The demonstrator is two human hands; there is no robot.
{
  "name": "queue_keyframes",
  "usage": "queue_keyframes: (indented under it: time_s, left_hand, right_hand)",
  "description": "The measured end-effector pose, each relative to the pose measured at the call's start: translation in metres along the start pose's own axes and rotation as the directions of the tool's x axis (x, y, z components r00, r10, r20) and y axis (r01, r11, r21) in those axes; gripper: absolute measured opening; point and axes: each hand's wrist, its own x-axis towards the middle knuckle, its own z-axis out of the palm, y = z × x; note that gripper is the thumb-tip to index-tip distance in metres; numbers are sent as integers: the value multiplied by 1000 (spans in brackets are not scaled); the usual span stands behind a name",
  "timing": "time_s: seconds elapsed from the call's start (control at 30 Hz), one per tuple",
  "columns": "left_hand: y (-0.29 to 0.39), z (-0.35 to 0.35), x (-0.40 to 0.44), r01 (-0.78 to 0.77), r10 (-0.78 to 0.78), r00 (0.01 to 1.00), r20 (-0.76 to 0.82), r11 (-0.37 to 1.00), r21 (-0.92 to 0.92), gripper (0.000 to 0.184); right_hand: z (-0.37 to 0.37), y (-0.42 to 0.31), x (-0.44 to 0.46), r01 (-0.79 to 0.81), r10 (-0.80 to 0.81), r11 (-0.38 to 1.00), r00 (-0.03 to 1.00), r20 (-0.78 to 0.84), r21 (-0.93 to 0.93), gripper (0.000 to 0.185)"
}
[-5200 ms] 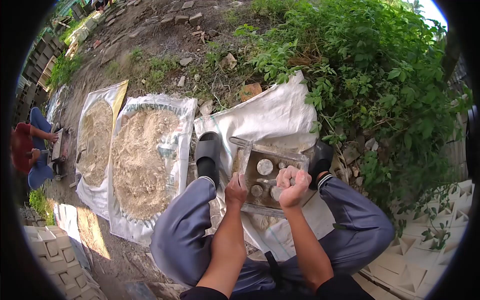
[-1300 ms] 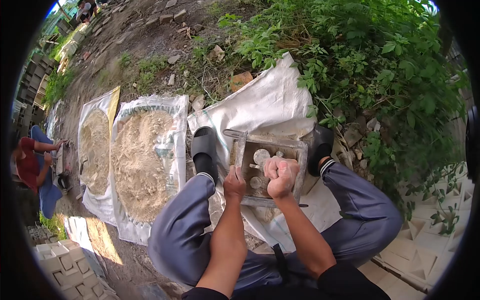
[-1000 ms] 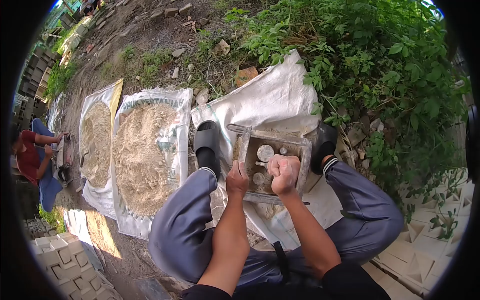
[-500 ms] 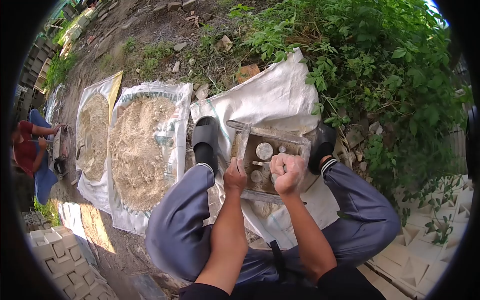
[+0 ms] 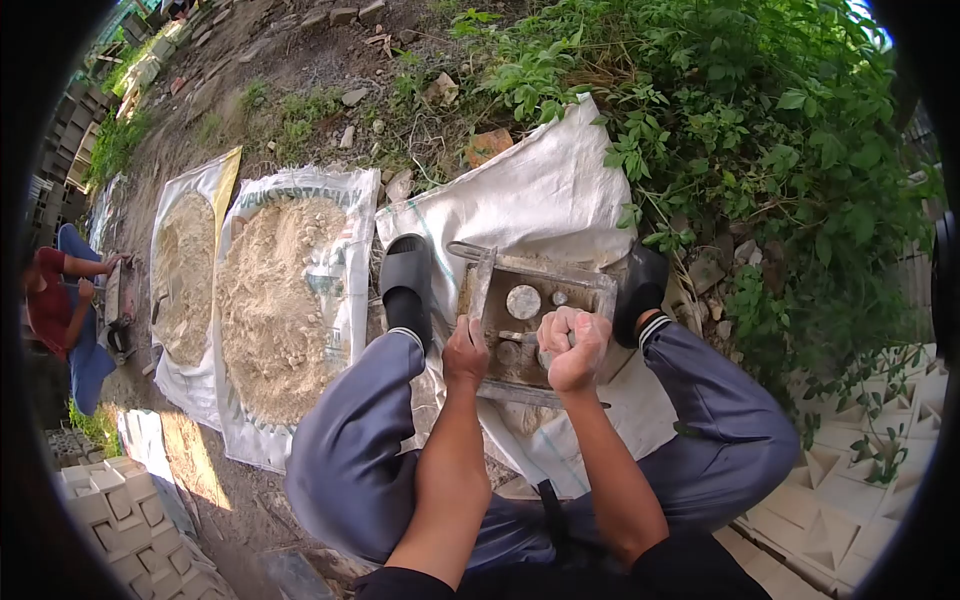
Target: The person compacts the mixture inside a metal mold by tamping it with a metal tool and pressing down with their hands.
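A rectangular mould frame point(image 5: 545, 268) with worn grey bars lies between my feet on a white woven sack point(image 5: 530, 205). Inside it are a large pale round piece point(image 5: 523, 302), a small round piece point(image 5: 560, 298) and a duller round piece point(image 5: 509, 353). My left hand point(image 5: 466, 350) is closed on the near end of the frame's left bar point(image 5: 483, 285). Over the right half of the frame, my right hand point(image 5: 574, 345) makes a dusty fist. Whatever it may hold is hidden by the fingers, and it covers part of the frame's inside.
Two opened sacks of pale sandy powder point(image 5: 275, 300) point(image 5: 185, 275) lie to the left. Farther left sits another person point(image 5: 60, 300). Pale patterned blocks point(image 5: 130, 515) stand at lower left, more blocks point(image 5: 850, 480) at right. Leafy plants point(image 5: 760, 130) and stones border the sack.
The view has shifted slightly. Both hands keep nearly the same places and grips. The duller round piece beside my right fist looks darker than before.
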Motion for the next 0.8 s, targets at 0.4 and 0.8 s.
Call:
queue_keyframes:
  time_s: [0.4,0.8]
  left_hand:
    - [7,0,-1,-17,17,999,-31,1000,-2,33]
    - [1,-6,5,35,-33,999,14,980,-194,37]
  right_hand:
    - [10,2,6,60,-64,997,993,-95,-43,50]
    - [42,-33,29,39,-36,999,957,-288,6,52]
